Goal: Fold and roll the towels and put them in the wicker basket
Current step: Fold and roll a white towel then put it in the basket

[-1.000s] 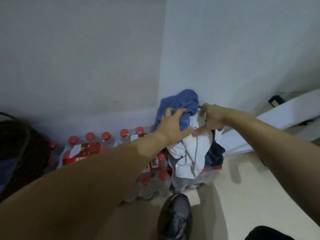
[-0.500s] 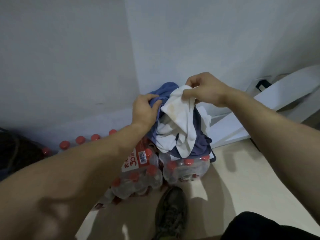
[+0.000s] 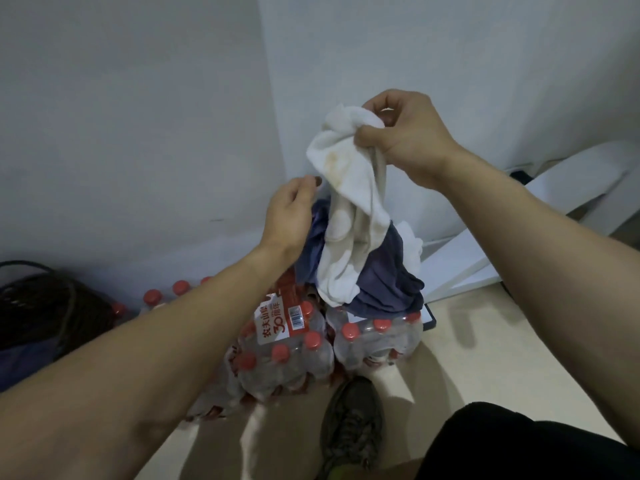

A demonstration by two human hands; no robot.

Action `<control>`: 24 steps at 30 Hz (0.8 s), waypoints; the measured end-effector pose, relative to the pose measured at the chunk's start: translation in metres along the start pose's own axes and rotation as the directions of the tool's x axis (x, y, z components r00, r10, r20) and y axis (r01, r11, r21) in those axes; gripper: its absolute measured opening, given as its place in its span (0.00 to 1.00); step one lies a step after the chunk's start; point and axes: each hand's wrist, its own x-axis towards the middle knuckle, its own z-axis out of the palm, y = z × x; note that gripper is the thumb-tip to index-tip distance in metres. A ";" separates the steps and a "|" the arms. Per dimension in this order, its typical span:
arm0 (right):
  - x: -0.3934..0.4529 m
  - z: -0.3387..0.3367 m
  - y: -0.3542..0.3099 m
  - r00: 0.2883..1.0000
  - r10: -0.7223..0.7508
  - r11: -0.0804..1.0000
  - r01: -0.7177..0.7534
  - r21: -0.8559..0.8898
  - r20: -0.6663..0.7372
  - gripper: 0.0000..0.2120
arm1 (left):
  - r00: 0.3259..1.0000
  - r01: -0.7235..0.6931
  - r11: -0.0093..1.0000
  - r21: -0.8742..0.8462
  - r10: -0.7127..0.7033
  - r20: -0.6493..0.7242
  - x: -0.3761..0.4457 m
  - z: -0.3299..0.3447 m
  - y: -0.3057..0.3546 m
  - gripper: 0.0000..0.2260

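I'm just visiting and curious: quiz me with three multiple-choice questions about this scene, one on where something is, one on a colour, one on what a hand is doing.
1. Where does the pile of towels sit?
A. on the packs of water bottles
B. inside the wicker basket
C. on a chair seat

2. What colour are the bottle caps?
A. green
B. red
C. yellow

3. What is the right hand doing?
A. resting flat on the floor
B. hanging idle at the side
C. gripping the white towel, lifted above the pile

Answers:
1 A: the blue towel and the rest of the pile lie on the packs of water bottles; the wicker basket stands apart at the far left.
2 B: every bottle cap in view is red.
3 C: the right hand has its fingers curled round the white towel, held up over the pile.
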 end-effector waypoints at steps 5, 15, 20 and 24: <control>-0.017 0.029 -0.056 0.996 -0.067 0.997 0.069 -0.034 0.051 0.06 | 0.978 -0.005 0.971 -0.238 0.055 0.203 -0.030 -0.035 0.069 0.18; -0.071 0.096 -0.142 0.955 -0.052 0.998 0.062 -0.026 0.292 0.06 | 0.953 -0.128 0.987 0.095 0.096 0.287 -0.070 -0.156 0.115 0.11; -0.084 0.147 -0.124 0.946 0.009 0.999 0.003 -0.035 0.323 0.07 | 0.957 -0.067 0.988 0.142 0.024 0.291 -0.088 -0.215 0.083 0.14; -0.092 0.185 -0.095 0.931 0.064 0.995 -0.031 -0.098 0.360 0.07 | 0.987 0.104 0.986 0.129 -0.086 -0.134 -0.085 -0.244 0.042 0.12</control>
